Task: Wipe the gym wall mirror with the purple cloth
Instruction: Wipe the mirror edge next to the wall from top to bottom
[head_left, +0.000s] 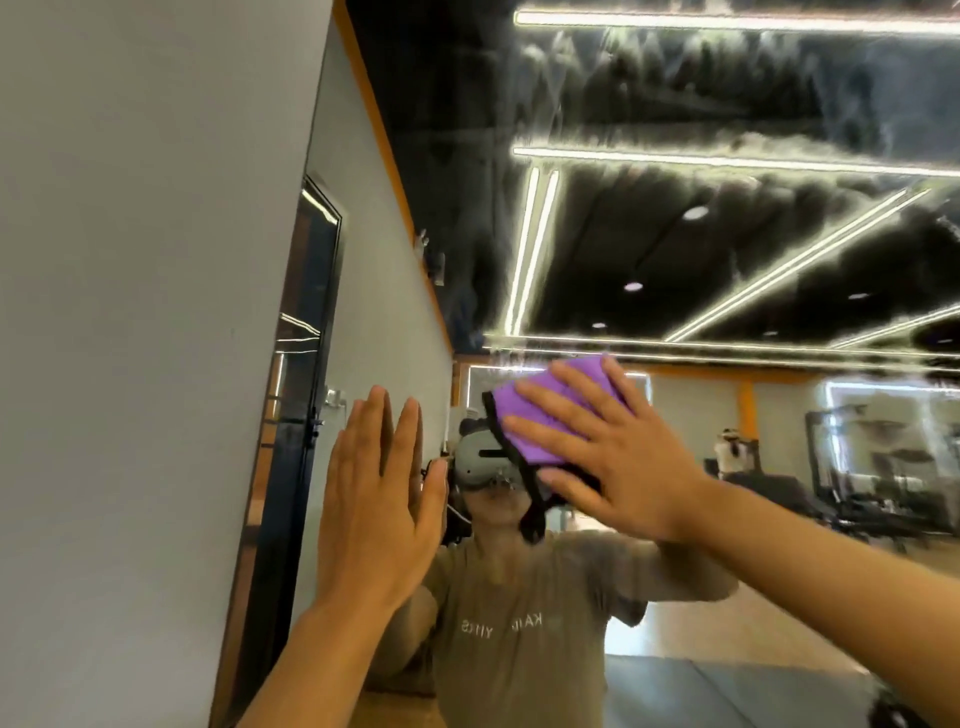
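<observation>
The gym wall mirror (675, 249) fills the middle and right of the view, its upper glass streaked with hazy smears. My right hand (613, 447) presses the purple cloth (530, 421) flat against the glass with spread, straight fingers. The cloth has a black edge and is folded under my palm. My left hand (382, 499) lies flat on the mirror near its left edge, fingers straight and together, holding nothing. My own reflection shows in the glass behind both hands.
A plain grey wall (135, 312) stands at the left, meeting the mirror's edge. The glass reflects a dark ceiling with light strips, an orange wall band, a dark door, and gym machines (857, 483) at the right.
</observation>
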